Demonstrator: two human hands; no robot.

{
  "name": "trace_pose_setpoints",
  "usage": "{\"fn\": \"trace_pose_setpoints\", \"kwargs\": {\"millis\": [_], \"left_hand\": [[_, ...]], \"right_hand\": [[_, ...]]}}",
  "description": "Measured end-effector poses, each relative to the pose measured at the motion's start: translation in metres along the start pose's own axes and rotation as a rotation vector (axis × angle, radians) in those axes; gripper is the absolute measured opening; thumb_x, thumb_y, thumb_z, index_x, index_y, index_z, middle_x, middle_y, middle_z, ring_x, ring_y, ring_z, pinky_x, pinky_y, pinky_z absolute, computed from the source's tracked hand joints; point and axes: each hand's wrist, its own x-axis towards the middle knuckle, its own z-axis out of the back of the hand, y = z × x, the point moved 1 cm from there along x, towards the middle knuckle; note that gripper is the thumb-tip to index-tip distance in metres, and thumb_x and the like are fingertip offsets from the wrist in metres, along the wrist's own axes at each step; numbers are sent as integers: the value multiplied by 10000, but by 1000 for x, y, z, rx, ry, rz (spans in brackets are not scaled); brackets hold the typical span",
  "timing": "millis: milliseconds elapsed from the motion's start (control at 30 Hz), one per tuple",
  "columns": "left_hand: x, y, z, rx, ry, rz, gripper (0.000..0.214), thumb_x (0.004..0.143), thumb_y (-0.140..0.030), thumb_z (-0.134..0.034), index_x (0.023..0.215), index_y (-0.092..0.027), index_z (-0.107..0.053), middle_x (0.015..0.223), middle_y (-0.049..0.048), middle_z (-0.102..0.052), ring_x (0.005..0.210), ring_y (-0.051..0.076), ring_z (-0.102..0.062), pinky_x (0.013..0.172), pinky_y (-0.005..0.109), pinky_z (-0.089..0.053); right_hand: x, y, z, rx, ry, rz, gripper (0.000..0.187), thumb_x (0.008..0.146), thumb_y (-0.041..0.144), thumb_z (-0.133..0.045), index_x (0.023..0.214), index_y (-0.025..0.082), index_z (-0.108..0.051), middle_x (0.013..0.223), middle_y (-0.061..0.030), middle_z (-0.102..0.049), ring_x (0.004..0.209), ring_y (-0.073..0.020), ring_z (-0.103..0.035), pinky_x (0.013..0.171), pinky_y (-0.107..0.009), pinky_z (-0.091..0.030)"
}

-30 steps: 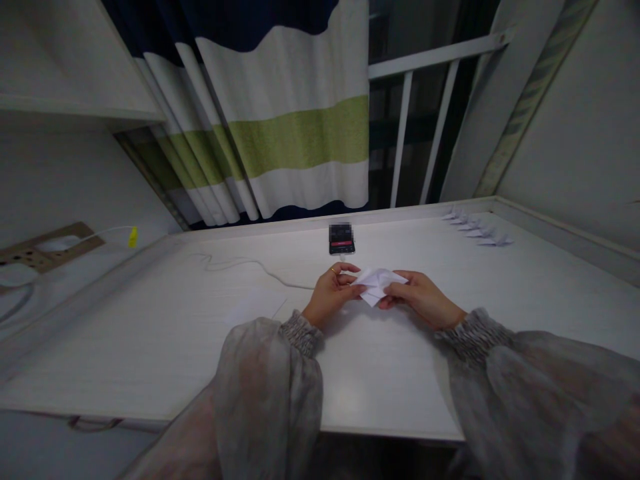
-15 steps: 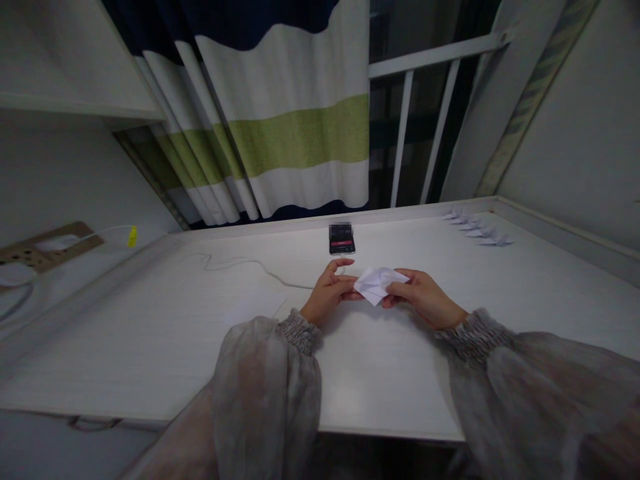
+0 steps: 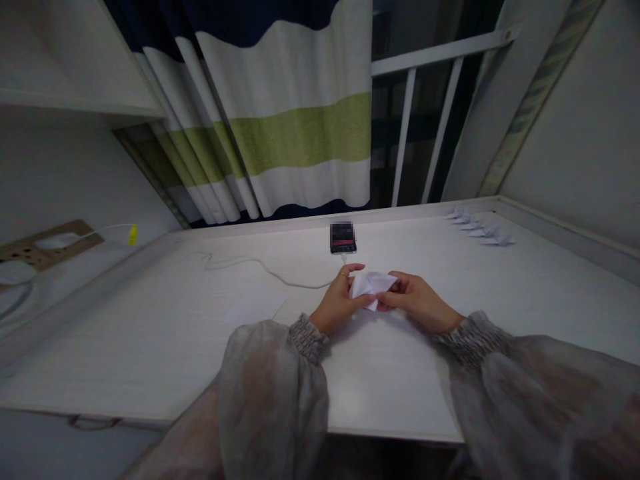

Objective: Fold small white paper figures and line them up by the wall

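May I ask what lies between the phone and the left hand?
In the head view, a white plug joined to the phone lies between it and the left hand.

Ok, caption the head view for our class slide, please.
Left hand and right hand hold folded white paper over a white table, a phone lying beyond.

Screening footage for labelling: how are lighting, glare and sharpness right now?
Head view: dim overall; head view: soft glare on the flat white desk, faint shadows beneath left hand and right hand; head view: folded white paper shows only faint creases, pale folded-paper shapes at back right look soft, black rectangular phone has a partly pixelated screen.
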Motion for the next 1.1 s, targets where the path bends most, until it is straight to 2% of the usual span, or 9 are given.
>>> {"fn": "trace_pose_setpoints", "kwargs": {"millis": [167, 333, 600, 667, 833, 1000, 1100], "left_hand": [[0, -2, -1, 23, -60, -12, 564, 604, -176, -646, 1075, -170, -336, 749, -2, -564, 602, 91, -541, 572, 219, -428], [0, -5, -2, 87, -76, -25, 501, 615, -149, -632, 1035, -166, -361, 774, 5, -561, 622, 85, -541, 591, 223, -443], [0, -5, 1, 54, -34, -18, 571, 602, -150, -651, 1073, -167, -329, 670, -31, -544, 542, 67, -519, 521, 181, -406], [1, -4, 2, 77, -33, -2, 579, 599, -151, -650, 1078, -174, -325, 678, -27, -552, 540, 74, -525, 512, 184, -404], [1, -2, 0, 107, 9, 33, 566, 598, -184, -652, 1059, -187, -324, 700, -19, -557, 553, 93, -540, 533, 222, -424], [0, -2, -3, 139, 7, -16, 453, 659, -250, -608, 1016, -179, -338, 703, -23, -543, 557, 74, -516, 535, 198, -398], [0, 0, -2, 237, -4, -55, 387, 703, -236, -555, 1028, -181, -353, 664, -39, -527, 545, 67, -495, 526, 184, -370]], "right_hand": [[2, -5, 2, -123, -13, 40, 148, 617, 259, -585, 647, 148, -491, 540, 39, -529, 498, -84, -505, 510, -218, -406], [-3, 2, -1, -283, -32, 41, 150, 654, 281, -523, 579, 155, -491, 494, 35, -506, 460, -78, -461, 469, -211, -362], [-2, -1, 3, -218, 38, 12, 201, 673, 334, -498, 630, 138, -515, 584, -7, -562, 501, -92, -502, 521, -232, -417], [-1, -3, 4, -255, 43, 48, 208, 693, 346, -494, 680, 140, -517, 608, -7, -559, 521, -99, -510, 519, -232, -420], [-3, -1, 6, -475, -52, 201, 223, 713, 316, -518, 875, 169, -473, 620, 21, -535, 518, -107, -500, 474, -215, -385], [-6, 5, 4, -624, -104, 235, 160, 741, 292, -470, 849, 174, -484, 554, 32, -527, 474, -111, -495, 454, -212, -364], [-7, 8, 2, -674, -139, 246, 153, 748, 293, -448, 831, 173, -495, 536, 29, -533, 469, -117, -501, 456, -214, -361]]}}
